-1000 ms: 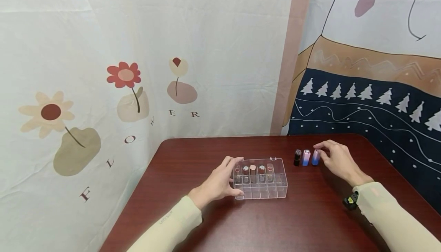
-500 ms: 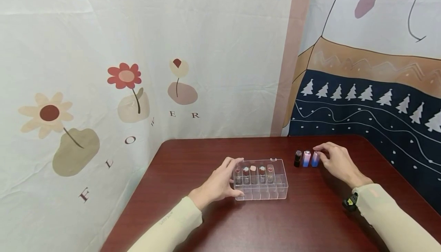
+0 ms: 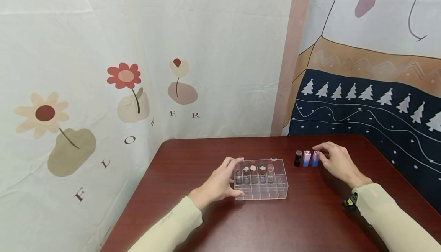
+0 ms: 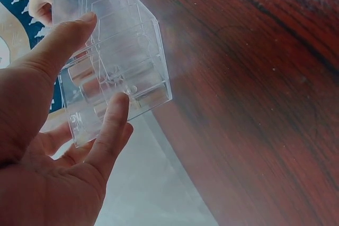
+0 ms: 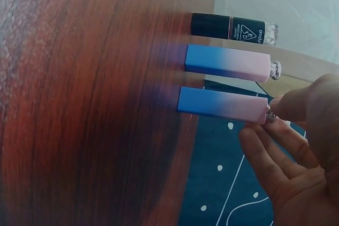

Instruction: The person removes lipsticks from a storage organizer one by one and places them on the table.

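Observation:
On the table stands a clear plastic divided box (image 3: pixel 260 190) with several lipsticks (image 3: pixel 253 174) in its back row. My left hand (image 3: pixel 218 181) holds its left end, thumb at the front and fingers behind; the left wrist view shows the clear wall (image 4: pixel 135 56) between them. To the right, my right hand (image 3: pixel 339 162) pinches the silver top of the rightmost pink-and-blue lipstick (image 5: pixel 222 104), which stands upright on the table. Beside it, a matching pink-and-blue lipstick (image 5: pixel 228 63) and a black lipstick (image 5: pixel 233 28) with a clear top stand untouched.
The dark red wooden table (image 3: pixel 275 225) has its back edge against a light curtain (image 3: pixel 227 53) with printed flowers. A dark blue cloth (image 3: pixel 344 110) with white trees hangs along the right side.
Both hands stay almost where they were, the left on the box and the right at the top of the rightmost lipstick. The head view has shifted very slightly.

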Tool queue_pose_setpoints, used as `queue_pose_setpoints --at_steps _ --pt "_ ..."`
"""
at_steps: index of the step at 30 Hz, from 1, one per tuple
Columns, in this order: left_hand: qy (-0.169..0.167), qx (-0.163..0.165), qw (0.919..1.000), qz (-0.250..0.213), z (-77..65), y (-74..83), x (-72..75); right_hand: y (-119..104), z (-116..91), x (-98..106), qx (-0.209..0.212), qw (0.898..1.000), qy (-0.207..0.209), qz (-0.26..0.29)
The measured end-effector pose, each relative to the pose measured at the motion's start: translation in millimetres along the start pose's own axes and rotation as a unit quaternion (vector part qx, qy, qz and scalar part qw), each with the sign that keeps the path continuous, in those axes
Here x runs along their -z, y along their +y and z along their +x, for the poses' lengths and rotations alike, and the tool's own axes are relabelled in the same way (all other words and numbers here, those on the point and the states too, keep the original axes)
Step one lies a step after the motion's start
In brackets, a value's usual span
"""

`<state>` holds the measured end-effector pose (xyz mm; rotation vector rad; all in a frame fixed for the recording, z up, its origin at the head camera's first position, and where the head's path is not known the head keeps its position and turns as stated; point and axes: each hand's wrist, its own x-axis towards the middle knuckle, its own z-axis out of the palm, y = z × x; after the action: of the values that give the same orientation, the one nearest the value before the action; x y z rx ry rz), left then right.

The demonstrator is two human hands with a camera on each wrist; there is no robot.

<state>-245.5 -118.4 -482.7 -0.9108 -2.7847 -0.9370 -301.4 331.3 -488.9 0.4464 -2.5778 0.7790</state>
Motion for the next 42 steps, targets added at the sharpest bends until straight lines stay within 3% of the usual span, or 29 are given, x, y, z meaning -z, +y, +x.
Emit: queue_pose_setpoints --at_steps 11,22,42 --pt "-0.003 0.000 1.0000 0.000 0.7 -0.7 -0.3 -1 0 1 -0.002 1.000 0.008 0.006" --pt "0.000 -0.001 1.0000 0.008 0.5 -1.1 -0.5 -5 1 7 0.021 0.998 0.051 -0.017" --pt "-0.002 0.003 1.0000 0.003 -0.9 -1.8 -0.8 -40 3 7 0.081 0.992 0.095 -0.004"
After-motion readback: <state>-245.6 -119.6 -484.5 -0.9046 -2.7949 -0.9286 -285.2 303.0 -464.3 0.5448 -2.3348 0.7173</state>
